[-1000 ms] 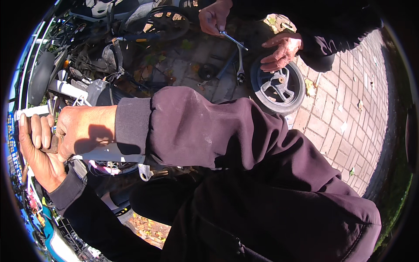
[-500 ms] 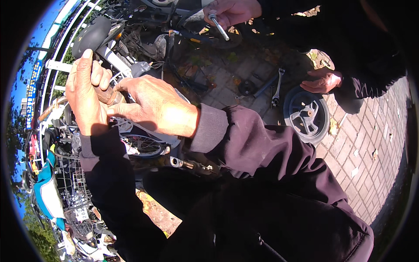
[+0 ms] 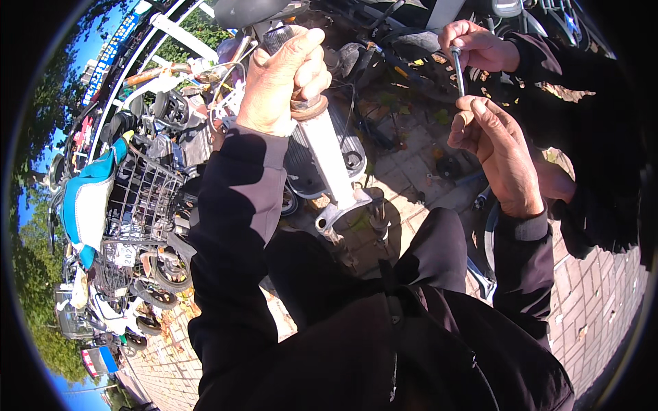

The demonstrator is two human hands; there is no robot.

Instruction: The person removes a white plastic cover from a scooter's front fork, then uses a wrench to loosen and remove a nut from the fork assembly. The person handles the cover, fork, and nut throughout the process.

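Note:
My left hand (image 3: 281, 85) is wrapped round the upper end of a scooter's steering column. A dark ribbed cylinder (image 3: 277, 39) sticks up beside its fingers, and a rusty ring (image 3: 309, 107) sits just below it. From there a white tube (image 3: 322, 147) runs down to a silver fork yoke (image 3: 341, 209). On the right, my right hand (image 3: 504, 154) is raised with thumb and fingers pinched; whatever they hold is unclear. Just above its fingertips hangs a long metal bolt (image 3: 458, 72), held by another person's hand (image 3: 478, 46). Whether bolt and fingertips touch cannot be told.
A ribbed grey footboard (image 3: 305, 171) lies behind the white tube. Parked scooters and bikes, one with a wire basket (image 3: 137, 198) and teal-white cover (image 3: 89, 195), crowd the left. A co-worker's dark sleeve (image 3: 582, 75) reaches in at right above brick paving (image 3: 596, 301).
The view has swung left. My right hand has left my left hand and moved right, under the co-worker's bolt. My left hand, earlier with its thumb up, now wraps round the column.

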